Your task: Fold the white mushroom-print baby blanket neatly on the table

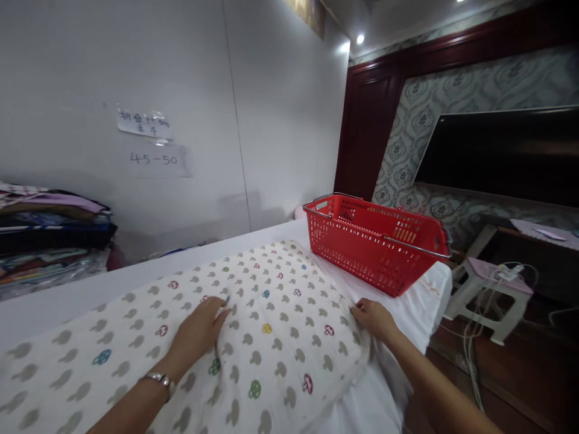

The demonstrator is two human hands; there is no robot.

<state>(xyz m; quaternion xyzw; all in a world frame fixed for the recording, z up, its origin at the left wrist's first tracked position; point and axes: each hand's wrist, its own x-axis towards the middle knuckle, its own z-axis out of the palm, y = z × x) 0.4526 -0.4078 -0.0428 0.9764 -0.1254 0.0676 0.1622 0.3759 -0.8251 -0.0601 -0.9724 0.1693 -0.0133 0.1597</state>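
A white cloth (271, 301) printed with grey and coloured mushrooms lies spread over the white-covered table (58, 301). My left hand (201, 328) rests flat on the cloth near its middle, fingers stretched out; a watch sits on that wrist. My right hand (373, 318) is at the cloth's right edge, its fingers curled onto the hem. A red plastic basket (375, 241) with metal handles stands on the table's far right corner, a short way beyond my right hand.
A stack of folded fabrics (49, 235) sits at the left against the white wall, which carries paper labels (154, 144). At the right are a white stool (493, 289) with cables, a dark screen (502, 154) and a wooden floor.
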